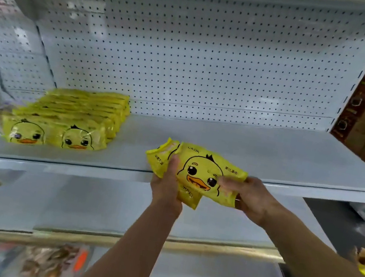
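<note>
The left grip [168,181] is clasping a small bunch of yellow duck packs [203,166] from below, fingers curled tight and thumb on the front one. The right grip [249,196] is pinching the bunch's right edge. The bunch is hanging just before the shelf [260,149], well apart from the stacked row [70,116].

Held pks [201,163] R of shelf rows [65,117].

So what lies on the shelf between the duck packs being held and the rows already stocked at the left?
Nothing. In the head view the white shelf is bare between the held packs and the stocked rows.
</note>
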A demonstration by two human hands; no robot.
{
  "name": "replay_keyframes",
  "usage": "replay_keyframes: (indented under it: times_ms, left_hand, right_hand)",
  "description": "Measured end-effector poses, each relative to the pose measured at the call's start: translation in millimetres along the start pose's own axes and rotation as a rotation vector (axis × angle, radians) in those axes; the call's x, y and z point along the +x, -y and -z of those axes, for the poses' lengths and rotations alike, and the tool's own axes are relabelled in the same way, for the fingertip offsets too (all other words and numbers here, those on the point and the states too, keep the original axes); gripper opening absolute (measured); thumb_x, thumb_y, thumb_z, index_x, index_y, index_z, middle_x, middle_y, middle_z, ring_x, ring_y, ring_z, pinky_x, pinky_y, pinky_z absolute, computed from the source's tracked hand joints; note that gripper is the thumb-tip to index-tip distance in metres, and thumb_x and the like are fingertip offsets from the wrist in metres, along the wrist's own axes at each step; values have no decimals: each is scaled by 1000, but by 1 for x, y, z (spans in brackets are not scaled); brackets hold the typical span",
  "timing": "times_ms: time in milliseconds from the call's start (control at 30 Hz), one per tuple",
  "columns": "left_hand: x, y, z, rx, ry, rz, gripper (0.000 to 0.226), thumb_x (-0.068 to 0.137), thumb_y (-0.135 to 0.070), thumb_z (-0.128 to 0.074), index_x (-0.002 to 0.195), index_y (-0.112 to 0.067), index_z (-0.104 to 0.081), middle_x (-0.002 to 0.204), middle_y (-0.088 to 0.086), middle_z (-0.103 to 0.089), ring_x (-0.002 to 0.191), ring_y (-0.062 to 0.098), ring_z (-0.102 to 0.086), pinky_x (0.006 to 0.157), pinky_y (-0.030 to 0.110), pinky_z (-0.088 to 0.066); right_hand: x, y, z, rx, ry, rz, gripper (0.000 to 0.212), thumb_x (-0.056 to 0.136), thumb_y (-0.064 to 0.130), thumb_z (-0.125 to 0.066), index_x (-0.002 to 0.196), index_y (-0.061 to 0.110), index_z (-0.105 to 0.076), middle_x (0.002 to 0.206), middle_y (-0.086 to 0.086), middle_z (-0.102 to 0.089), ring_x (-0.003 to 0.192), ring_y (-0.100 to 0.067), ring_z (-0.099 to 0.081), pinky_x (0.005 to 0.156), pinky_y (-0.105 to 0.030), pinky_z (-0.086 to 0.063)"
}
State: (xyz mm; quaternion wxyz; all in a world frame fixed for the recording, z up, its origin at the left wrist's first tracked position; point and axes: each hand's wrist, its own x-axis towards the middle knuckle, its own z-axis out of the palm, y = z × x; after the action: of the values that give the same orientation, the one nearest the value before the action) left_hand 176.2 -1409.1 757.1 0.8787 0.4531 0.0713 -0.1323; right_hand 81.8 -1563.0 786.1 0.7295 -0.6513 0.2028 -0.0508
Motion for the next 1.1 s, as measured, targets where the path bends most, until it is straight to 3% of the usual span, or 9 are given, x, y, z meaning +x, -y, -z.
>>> replay_keyframes:
  times_ms: [200,333,467,600,700,800,900,1000,1100]
  left_hand:
    - [71,-67,43,59,7,26,35,91,-34,-67,123,-19,-63,111,14,-72,99,33,-70,89,58,-54]
    - [114,-90,61,87,-11,64,36,95,-36,-62,127,-18,-61,113,14,-71,101,35,-69,89,62,-52]
    - [151,-100,69,57,-34,110,26,98,-35,-57,120,-22,-61,115,11,-70,104,36,-66,93,63,-49]
    - [182,-99,61,27,-45,158,7,99,-28,-56,98,-24,-61,96,8,-70,88,30,-67,93,60,-50]
    - [204,-96,51,21,-78,183,11,98,-28,-58,106,-19,-60,103,12,-70,94,33,-68,93,62,-50]
    - [225,-92,41,7,-123,211,24,99,-31,-57,117,-16,-58,113,15,-68,101,36,-66,93,61,-50]
    - [244,-87,35,-28,-127,222,28,100,-34,-54,119,-14,-59,120,18,-67,107,37,-65,95,61,-49]
    - [261,-85,36,-63,-164,221,31,100,-35,-53,123,-15,-58,119,16,-68,104,37,-65,84,58,-53]
    - [272,-84,39,-85,-203,208,27,99,-37,-54,119,-19,-57,108,13,-68,93,35,-66,65,52,-54]
  right_hand:
    - [72,29,-68,22,-51,71,18,79,7,-74,97,8,-71,86,-6,-74,69,-16,-71,58,-27,-57]
    - [114,40,-96,15,-116,116,23,78,8,-75,101,5,-72,93,-10,-74,77,-21,-70,66,-29,-55]
    - [154,52,-108,34,-229,193,12,79,6,-76,90,9,-71,82,-4,-72,60,-10,-69,53,-21,-54]
    - [205,57,-112,-35,-363,236,13,76,5,-78,78,13,-68,75,-3,-69,63,-15,-67,68,-27,-56]
    - [248,52,-108,-124,-432,230,13,72,12,-82,75,15,-70,83,-10,-72,77,-26,-68,78,-36,-57]
    - [288,42,-105,-245,-452,192,15,72,18,-82,78,10,-72,84,-13,-72,72,-23,-64,74,-34,-54]
    - [322,41,-104,-342,-410,194,22,73,20,-81,74,2,-68,69,-10,-65,66,-21,-58,65,-31,-47]
    - [349,49,-112,-472,-318,240,37,76,17,-79,51,14,-51,53,-3,-57,56,-22,-54,59,-28,-43]
    - [378,56,-126,-484,-276,289,30,74,17,-81,60,3,-58,58,-7,-58,56,-21,-55,57,-27,-43]
